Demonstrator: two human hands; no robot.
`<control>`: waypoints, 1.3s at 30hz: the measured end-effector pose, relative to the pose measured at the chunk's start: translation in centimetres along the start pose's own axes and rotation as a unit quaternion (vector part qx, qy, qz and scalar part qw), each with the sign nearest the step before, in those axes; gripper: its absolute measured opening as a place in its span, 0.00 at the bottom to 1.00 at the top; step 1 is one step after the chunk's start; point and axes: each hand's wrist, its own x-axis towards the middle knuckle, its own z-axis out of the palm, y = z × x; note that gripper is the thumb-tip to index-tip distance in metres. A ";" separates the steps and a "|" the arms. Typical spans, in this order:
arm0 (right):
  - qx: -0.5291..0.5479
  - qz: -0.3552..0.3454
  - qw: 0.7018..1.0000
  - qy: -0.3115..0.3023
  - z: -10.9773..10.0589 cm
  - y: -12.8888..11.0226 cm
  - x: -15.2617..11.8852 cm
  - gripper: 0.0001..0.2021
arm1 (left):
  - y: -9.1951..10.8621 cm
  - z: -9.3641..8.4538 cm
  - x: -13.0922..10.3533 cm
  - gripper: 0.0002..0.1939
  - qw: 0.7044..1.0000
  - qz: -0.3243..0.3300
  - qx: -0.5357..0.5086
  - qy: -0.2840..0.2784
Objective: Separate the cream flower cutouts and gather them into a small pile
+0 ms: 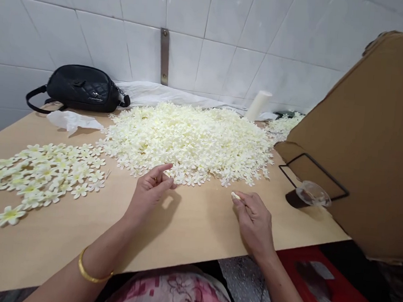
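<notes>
A wide heap of pale yellow-white flowers (192,136) covers the back middle of the wooden table (194,221). My left hand (153,184) is at the heap's front edge, thumb and fingers curled toward each other; whether something small is between the fingertips cannot be made out. To the right, my right hand (254,218) pinches a small white petal piece (235,196) above the table. A looser group of flowers with yellow centres (57,170) lies on the left, and a single flower (10,215) sits at its front.
A black bag (82,87) and crumpled white tissue (72,121) are at the back left. On the right, a cup of dark liquid (304,195) sits in a black wire frame (322,171) beside a large cardboard piece (373,139). A white roll (258,105) stands behind the heap.
</notes>
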 end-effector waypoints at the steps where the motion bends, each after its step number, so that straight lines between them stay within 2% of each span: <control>1: 0.024 0.003 1.000 0.001 0.0 0.0 -0.1 0.10 | -0.1 0.0 0.0 0.18 1.000 0.004 -0.007 -0.011; 4: 0.074 -0.002 0.997 -0.002 0.4 -0.8 0.0 0.10 | -0.4 0.0 -0.1 0.14 0.999 -0.004 0.005 -0.045; 6: 0.062 -0.015 0.998 -0.001 0.5 -1.3 0.1 0.10 | -0.7 -0.2 0.0 0.13 0.998 -0.006 0.008 -0.058; 10: -0.098 -0.016 0.995 0.017 -0.3 -0.6 0.0 0.10 | -1.2 -0.5 0.3 0.12 0.999 0.011 -0.007 -0.043; 14: -0.314 0.045 0.948 -0.019 -1.8 1.4 -0.3 0.09 | -1.1 -0.6 0.3 0.12 0.999 0.007 -0.011 -0.047; 17: -0.362 0.084 0.928 -0.038 -1.4 1.4 -0.1 0.11 | -0.9 -0.5 0.1 0.12 0.999 0.005 -0.009 -0.039; 20: -0.331 0.061 0.940 -0.061 1.3 -1.0 0.6 0.12 | -0.7 -0.4 0.0 0.12 0.999 0.016 -0.007 -0.034; 22: -0.290 0.017 0.952 -0.093 3.6 -3.2 1.3 0.11 | -0.6 -0.4 0.0 0.12 0.999 0.024 -0.002 -0.028; 24: -0.248 -0.017 0.962 -0.110 5.0 -4.9 2.2 0.10 | -0.4 -0.4 0.0 0.12 0.999 0.030 0.003 -0.016; 26: -0.221 -0.017 0.970 -0.105 4.7 -5.2 3.0 0.12 | -0.3 -0.4 0.1 0.12 0.999 0.037 0.003 -0.006; 29: -0.195 -0.001 0.975 -0.107 2.0 -3.2 3.1 0.11 | -0.3 -0.5 0.1 0.11 0.999 0.047 -0.001 -0.005; 31: -0.185 0.008 0.975 -0.120 0.1 -1.7 2.1 0.08 | -0.4 -0.5 0.1 0.11 0.998 0.059 -0.006 -0.014; 33: -0.171 0.013 0.977 -0.127 -0.5 -1.2 0.6 0.06 | -0.6 -0.4 -0.1 0.10 0.998 0.065 -0.011 -0.019; 36: -0.131 -0.008 0.983 -0.129 1.3 -2.7 -1.1 0.05 | -0.8 -0.1 -0.3 0.10 0.999 0.047 -0.024 -0.016; 39: -0.058 -0.048 0.988 -0.136 4.2 -5.1 -0.1 0.04 | -0.6 0.2 -0.4 0.11 0.998 0.019 -0.050 -0.020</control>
